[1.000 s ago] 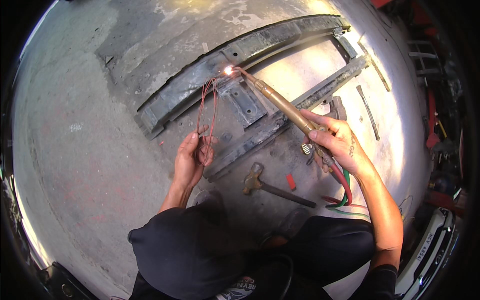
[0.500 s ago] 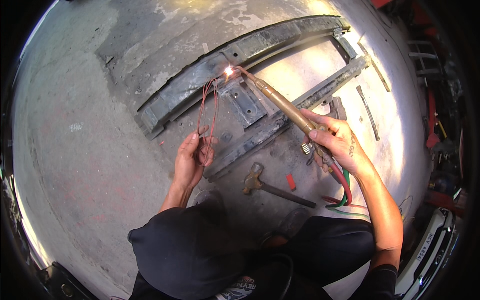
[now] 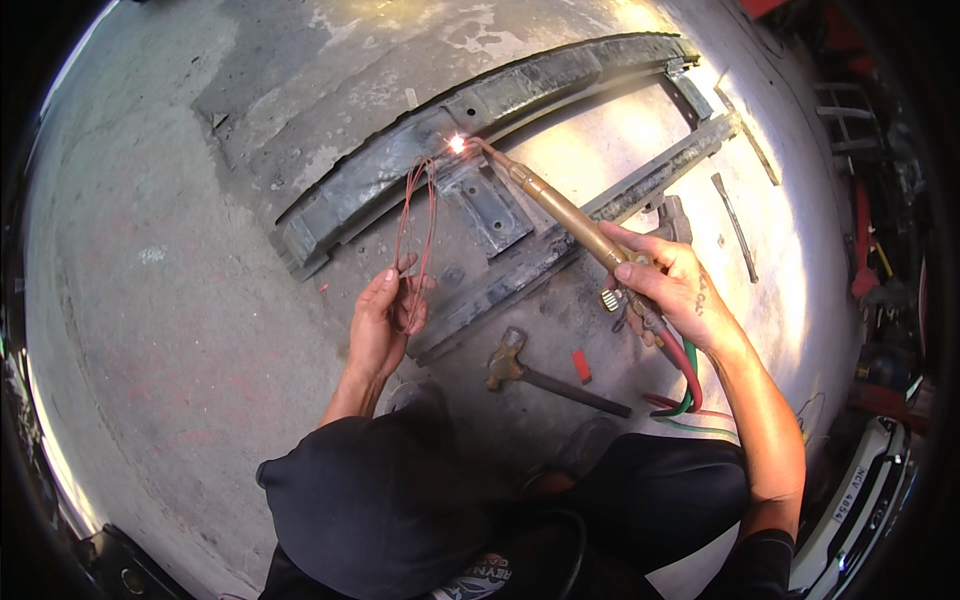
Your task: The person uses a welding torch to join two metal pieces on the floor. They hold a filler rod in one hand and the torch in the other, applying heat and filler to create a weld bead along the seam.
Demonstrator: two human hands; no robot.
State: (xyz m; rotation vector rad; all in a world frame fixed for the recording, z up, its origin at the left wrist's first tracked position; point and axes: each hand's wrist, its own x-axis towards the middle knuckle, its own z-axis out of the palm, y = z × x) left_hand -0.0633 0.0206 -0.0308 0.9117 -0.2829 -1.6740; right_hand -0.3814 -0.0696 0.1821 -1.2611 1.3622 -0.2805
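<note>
In my right hand [image 3: 675, 285] is a brass gas welding torch [image 3: 568, 212], its thin bent tip pointing to the far left. A bright glow burns at that tip, against the lower edge of a curved, dark metal bumper beam [image 3: 370, 158]. My left hand [image 3: 388, 305] pinches a looped bundle of thin copper-coloured welding wire [image 3: 404, 222]. The wire's far end reaches the beam just left of the glow. Beneath the torch, a bracket plate with holes [image 3: 492, 215] adjoins the beam. The glare hides the exact spot being heated.
A hammer [image 3: 545, 380] lies near my feet beside a small red piece [image 3: 582, 366]. A straight metal bar [image 3: 640, 178] crosses under the torch. Another hammer head [image 3: 675, 218] and a thin rod [image 3: 736, 228] lie to the right. Red and green hoses [image 3: 690, 385] trail from the torch.
The torch tip and its glow have shifted very slightly. Both hands keep nearly the same place and the same hold.
</note>
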